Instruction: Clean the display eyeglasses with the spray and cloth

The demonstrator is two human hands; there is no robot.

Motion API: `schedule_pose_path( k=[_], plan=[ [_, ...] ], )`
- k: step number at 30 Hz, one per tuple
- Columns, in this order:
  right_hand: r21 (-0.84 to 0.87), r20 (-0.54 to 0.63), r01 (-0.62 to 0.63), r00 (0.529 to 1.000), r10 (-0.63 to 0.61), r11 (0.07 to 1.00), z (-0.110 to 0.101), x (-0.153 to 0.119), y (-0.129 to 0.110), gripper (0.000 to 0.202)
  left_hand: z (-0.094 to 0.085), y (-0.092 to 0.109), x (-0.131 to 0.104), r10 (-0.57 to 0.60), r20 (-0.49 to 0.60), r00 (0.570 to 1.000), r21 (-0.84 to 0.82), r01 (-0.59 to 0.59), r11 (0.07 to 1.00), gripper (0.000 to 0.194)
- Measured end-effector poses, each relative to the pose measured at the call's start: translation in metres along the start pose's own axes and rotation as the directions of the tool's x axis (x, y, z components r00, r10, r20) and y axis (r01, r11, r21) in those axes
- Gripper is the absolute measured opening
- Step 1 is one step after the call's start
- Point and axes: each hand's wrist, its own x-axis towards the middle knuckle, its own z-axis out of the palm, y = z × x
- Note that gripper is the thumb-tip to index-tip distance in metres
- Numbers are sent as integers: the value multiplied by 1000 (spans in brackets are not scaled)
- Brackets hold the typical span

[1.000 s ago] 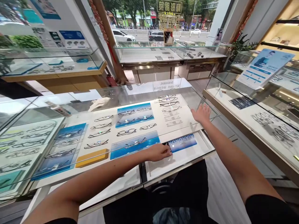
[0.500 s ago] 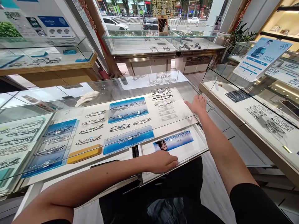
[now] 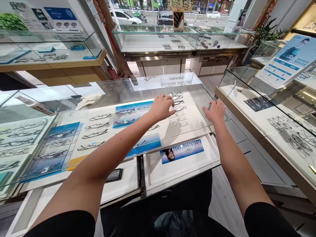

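Observation:
My left hand (image 3: 161,108) is over the glass top of the display case (image 3: 138,87), fingers curved and thumb apart, holding nothing. It partly covers the eyeglasses (image 3: 178,98) lying inside at the right and a blue display card (image 3: 120,113) with more frames on it. I cannot tell whether it touches the glass. My right hand (image 3: 215,112) lies at the right end of the case top with its fingers spread. Below the hands, an open drawer (image 3: 158,184) holds a blue printed card (image 3: 182,151).
Another open drawer (image 3: 129,189) at the left holds a dark case (image 3: 115,175). A white spray bottle (image 3: 37,106) and a white cloth (image 3: 89,100) are on the left of the glass. A second glass case (image 3: 256,121) with a propped sign (image 3: 286,62) stands at the right.
My left hand has lifted off the front of the right drawer and moved up and forward over the glass top. My right hand stays at the case's right end.

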Motion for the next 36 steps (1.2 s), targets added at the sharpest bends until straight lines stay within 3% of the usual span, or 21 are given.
schedule_pose_path(
  k=[4, 7, 10, 14, 18, 21, 24, 28, 31, 33, 36],
  plan=[
    [-5, 6, -6, 1000, 6, 1000, 0, -2, -4, 49, 20, -14, 23, -24, 79, 997, 23, 23, 999, 32],
    [-18, 21, -10, 1000, 10, 1000, -1, -3, -6, 51, 25, -16, 31, -22, 98, 995, -3, 22, 1000, 34],
    [-34, 38, -14, 999, 15, 999, -2, -3, -7, 52, 24, -15, 37, 3, 128, 992, -26, 0, 1000, 36],
    [-42, 44, -18, 999, 20, 999, -2, -3, -8, 54, 19, -8, 45, -51, 201, 978, -47, 62, 997, 25],
    [-26, 45, -20, 999, 21, 999, -2, -4, -8, 53, 7, 4, 41, -78, 234, 969, -17, 85, 996, 20],
    [-16, 50, -25, 998, 26, 1000, -2, -4, -8, 53, -9, 22, 18, -52, 227, 973, -73, 71, 995, 21],
    [-5, 55, -30, 998, 30, 1000, -2, -2, -7, 52, -25, 47, -25, 45, 240, 970, -215, 8, 977, 23],
    [26, 53, -42, 998, 41, 999, 0, 0, -3, 51, -30, 82, -97, 229, 354, 907, -507, -20, 862, 18],
    [34, 42, -53, 998, 52, 998, 2, 2, 1, 52, -9, 96, -140, 325, 430, 842, -619, 13, 785, 16],
    [31, 32, -51, 998, 50, 998, 5, 3, 3, 55, 17, 98, -155, 311, 450, 837, -623, 45, 781, 17],
    [29, 31, -40, 999, 39, 999, 9, 5, 8, 59, 61, 90, -157, 234, 479, 846, -552, 83, 830, 18]
  ],
)
